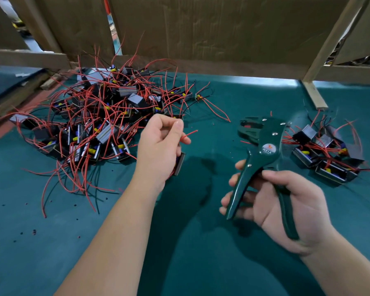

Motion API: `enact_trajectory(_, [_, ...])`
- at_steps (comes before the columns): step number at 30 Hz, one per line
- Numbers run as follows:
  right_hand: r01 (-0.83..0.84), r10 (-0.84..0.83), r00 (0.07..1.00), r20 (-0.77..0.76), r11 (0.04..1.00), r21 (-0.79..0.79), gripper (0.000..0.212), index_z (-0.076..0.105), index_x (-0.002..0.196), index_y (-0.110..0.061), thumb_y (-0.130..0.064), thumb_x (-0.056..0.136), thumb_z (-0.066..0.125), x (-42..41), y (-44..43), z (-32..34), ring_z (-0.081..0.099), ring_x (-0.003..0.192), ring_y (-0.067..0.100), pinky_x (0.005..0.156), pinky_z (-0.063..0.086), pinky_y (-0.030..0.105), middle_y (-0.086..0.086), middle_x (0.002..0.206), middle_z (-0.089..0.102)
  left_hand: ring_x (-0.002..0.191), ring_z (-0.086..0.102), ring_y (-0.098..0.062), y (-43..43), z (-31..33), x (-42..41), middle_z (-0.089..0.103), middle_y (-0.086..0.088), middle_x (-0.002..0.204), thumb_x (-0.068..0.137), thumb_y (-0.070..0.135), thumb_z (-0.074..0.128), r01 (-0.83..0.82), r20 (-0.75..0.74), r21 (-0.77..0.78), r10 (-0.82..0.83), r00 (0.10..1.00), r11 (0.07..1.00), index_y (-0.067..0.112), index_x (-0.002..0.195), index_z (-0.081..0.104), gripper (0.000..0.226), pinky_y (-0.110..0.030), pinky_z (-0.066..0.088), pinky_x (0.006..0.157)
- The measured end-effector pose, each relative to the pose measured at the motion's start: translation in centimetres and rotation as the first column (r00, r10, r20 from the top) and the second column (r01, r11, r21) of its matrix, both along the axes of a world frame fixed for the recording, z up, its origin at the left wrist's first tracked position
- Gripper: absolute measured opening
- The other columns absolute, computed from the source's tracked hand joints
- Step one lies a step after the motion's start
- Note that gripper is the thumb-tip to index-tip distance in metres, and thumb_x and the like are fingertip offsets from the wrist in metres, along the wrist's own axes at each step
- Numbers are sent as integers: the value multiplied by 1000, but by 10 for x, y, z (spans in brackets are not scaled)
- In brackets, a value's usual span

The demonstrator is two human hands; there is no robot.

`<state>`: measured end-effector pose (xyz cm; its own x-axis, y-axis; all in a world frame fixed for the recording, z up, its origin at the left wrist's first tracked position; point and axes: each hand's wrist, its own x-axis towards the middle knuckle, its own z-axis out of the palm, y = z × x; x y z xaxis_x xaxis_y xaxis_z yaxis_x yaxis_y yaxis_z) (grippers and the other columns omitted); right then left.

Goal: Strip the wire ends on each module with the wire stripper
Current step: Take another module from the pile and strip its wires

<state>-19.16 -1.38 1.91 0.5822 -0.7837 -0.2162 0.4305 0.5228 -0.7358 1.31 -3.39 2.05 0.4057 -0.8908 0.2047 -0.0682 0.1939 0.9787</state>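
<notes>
We find the left hand (160, 144) pinching a red wire end (189, 133) between thumb and forefinger, its module (179, 164) tucked under the palm. The wire's long axis points right, toward the wire stripper (263, 150), whose jaws stand apart from the tip, just beside it. The right hand (286, 208) grips the stripper's handles, which are spread. Both are above the green mat (190, 253), between the large heap of modules (94, 116) at its far left and the smaller group (327, 154) at its right edge.

A: What do we hold?
B: Our left hand (160, 146) grips one module (179, 164), pinching its red wire (188, 133). Our right hand (286, 208) holds the green wire stripper (263, 159), handles spread.
A: Surroundings?
B: Unsorted pile (98, 118) left; smaller group (327, 154) right, on the green mat (201, 242).
</notes>
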Motion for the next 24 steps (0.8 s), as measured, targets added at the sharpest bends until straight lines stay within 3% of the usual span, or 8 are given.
enact_trajectory(5, [-69,70,995,-68,997,18,70,65,105,0,-27,43,85,-6,-4,0,62,72,44,69,53,57,24,89,60,53,51,-6,0,-1,-3,62,10,55,96,15,55,72,100,25,-75,992,997,20,81,54,16,-17,37,52])
enact_trajectory(9, [-184,182,982,-56,983,-21,68,61,112,2,-25,54,81,-3,0,-1,61,75,46,73,50,60,27,92,59,58,52,-3,1,-4,-7,59,17,61,94,15,58,123,219,27,-126,968,992,24,79,56,17,-14,42,59])
enact_trajectory(14, [-254,252,967,-43,966,-45,63,60,112,2,-24,58,80,-2,1,2,60,76,47,74,48,61,34,100,59,69,53,-7,3,-5,-10,57,16,71,88,27,49,158,319,42,-163,934,987,28,84,59,11,-22,43,67])
enact_trajectory(17, [-271,269,962,-35,962,-46,61,61,111,2,-24,60,80,-2,1,2,61,76,47,75,47,61,34,97,59,66,49,5,4,-3,-11,52,16,75,87,22,50,161,407,0,-147,901,987,34,84,59,16,-12,35,67])
enact_trajectory(20, [-281,281,960,-22,959,-42,59,61,111,1,-24,61,79,-3,0,3,61,77,46,75,49,60,32,95,60,70,50,3,5,-2,-10,56,9,85,90,10,57,148,444,-53,-109,889,988,33,87,62,24,-10,36,70])
enact_trajectory(24, [-295,295,955,7,955,-38,57,60,113,1,-24,64,77,-4,0,4,61,77,46,75,49,58,31,94,59,71,56,-1,6,-1,-10,61,17,74,86,-2,63,144,350,-88,-105,931,986,34,90,55,37,-14,45,71])
